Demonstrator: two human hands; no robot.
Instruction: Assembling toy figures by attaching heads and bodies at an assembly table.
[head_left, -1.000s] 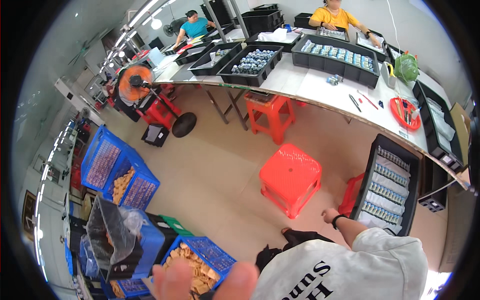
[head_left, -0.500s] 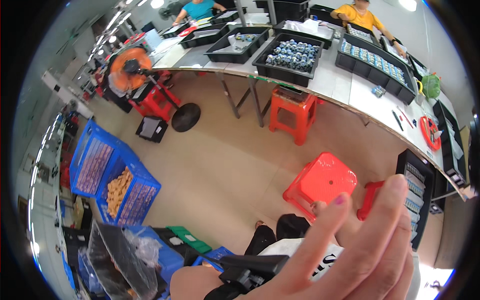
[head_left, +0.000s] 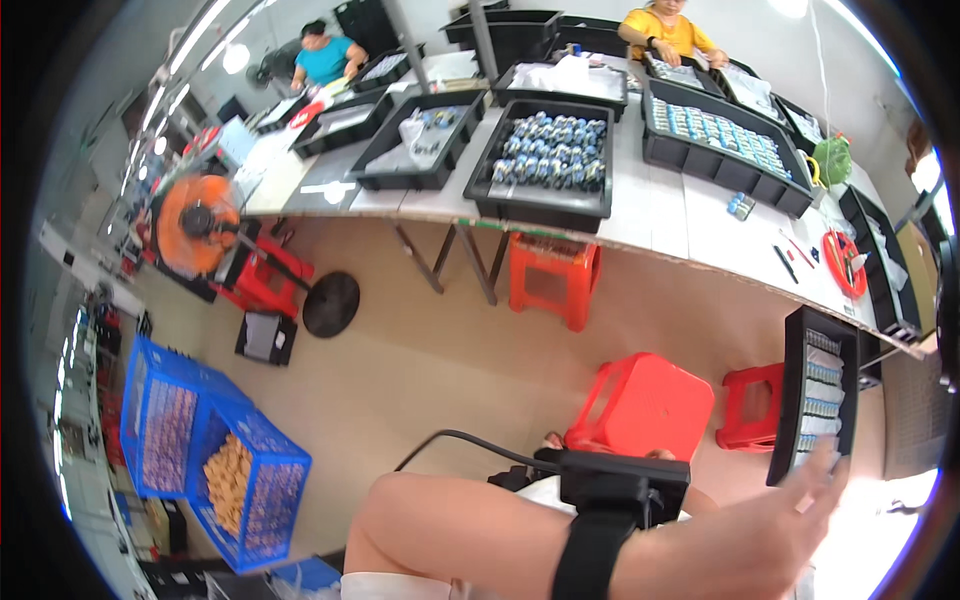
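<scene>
My left forearm crosses the lower part of the head view, with a black strap and a black device (head_left: 625,485) at its wrist. Beyond it, my left hand (head_left: 790,510) is open and somewhat blurred, its fingers stretched toward the near end of a black tray (head_left: 845,400). Rows of small parts with pale strips between them fill that tray. Whether the fingertips touch it I cannot tell. Of my right hand (head_left: 662,455), only a bit shows behind the device, at the near edge of a red plastic stool (head_left: 650,405); its fingers are mostly hidden.
A second red stool (head_left: 752,405) stands beside the tray. Across the room runs a long white table (head_left: 640,215) bearing black bins (head_left: 540,210) of small blue parts. Two people work behind it. At left are blue crates (head_left: 275,500) and an orange fan (head_left: 195,225).
My left hand has moved away to the right, toward the black tray, and its forearm now spans the view. The view itself has shifted, so the table sits lower and further left.
</scene>
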